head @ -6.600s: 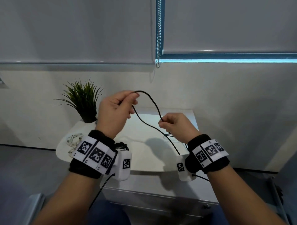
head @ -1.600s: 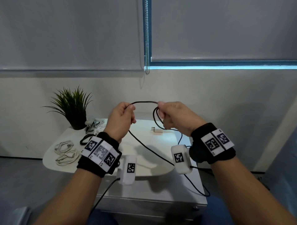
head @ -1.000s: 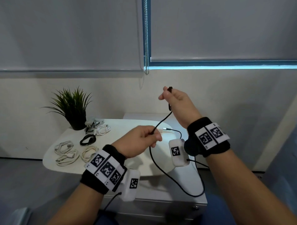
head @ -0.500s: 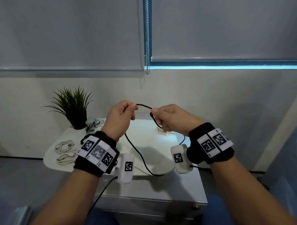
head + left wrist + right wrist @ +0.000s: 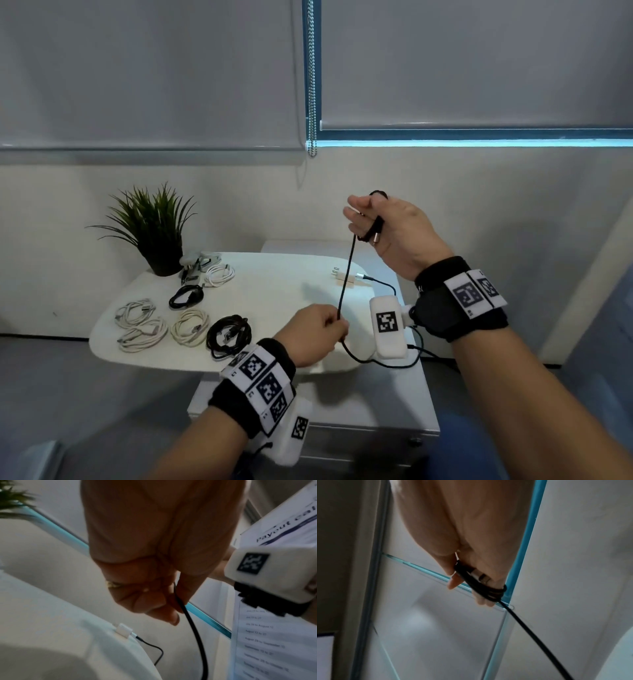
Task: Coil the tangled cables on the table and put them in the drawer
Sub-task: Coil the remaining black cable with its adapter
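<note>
My right hand (image 5: 368, 219) is raised above the table's right end, with several loops of the black cable (image 5: 346, 274) wound round its fingers. The cable's metal plug (image 5: 479, 575) lies against the palm. From there the cable runs taut down to my left hand (image 5: 337, 325), which pinches it between thumb and fingers (image 5: 171, 619). Below that hand the cable sags in a loop (image 5: 363, 359) and leads back to a small white adapter (image 5: 342, 277) lying on the white table (image 5: 274, 291). The white drawer cabinet (image 5: 342, 428) stands under the table's right end, its drawer closed.
Several coiled cables lie on the table's left half: white ones (image 5: 144, 337), a cream one (image 5: 190, 327) and black ones (image 5: 228, 334). A potted plant (image 5: 154, 233) stands at the back left corner, chargers (image 5: 195, 265) beside it. The wall and window blinds are close behind.
Half a second ago both hands held the cable close together at the same height. Now the right hand has risen with the loops and the left has dropped along the cable, pulling it taut.
</note>
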The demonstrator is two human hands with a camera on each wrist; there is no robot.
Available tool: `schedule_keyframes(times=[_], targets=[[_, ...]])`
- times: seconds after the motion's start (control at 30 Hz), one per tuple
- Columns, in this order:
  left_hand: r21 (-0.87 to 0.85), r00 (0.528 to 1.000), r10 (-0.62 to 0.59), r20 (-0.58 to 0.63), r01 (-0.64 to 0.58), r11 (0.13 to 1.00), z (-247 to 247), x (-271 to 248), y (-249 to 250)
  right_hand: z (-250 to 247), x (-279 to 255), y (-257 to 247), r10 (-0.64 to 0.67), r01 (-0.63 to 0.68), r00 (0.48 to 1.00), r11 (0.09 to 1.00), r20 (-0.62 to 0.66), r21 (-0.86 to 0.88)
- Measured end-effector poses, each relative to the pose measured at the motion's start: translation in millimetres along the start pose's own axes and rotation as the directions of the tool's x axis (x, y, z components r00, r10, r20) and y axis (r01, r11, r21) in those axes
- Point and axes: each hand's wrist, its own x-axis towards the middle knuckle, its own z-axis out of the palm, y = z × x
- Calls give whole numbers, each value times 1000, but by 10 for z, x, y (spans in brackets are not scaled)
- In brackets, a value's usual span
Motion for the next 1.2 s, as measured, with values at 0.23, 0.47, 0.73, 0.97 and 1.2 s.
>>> schedule_keyframes(times=[0.23,0.47,0.73,0.97,1.2], targets=[[-213,989,34,144,-2,977,21,-36,163,-294,100,259,-132,-20,972,780,-195,-625],[-629,994,99,-53,-110,770,-213,122,436,-378,94,331,111,-56,994,500,-1,-864],[-477,929,119,-350,-286,831,-464,345,452,-369,74,286,80,31,993,566,92,-824],[-38,861,187,-474,-232,972,-773,369,316,-328,141,277,-18,40,999,535,37,-844],[172,824,85,-560,15,985,-1070,307,114,-426,170,370,-26,-22,999,522,-42,-853]])
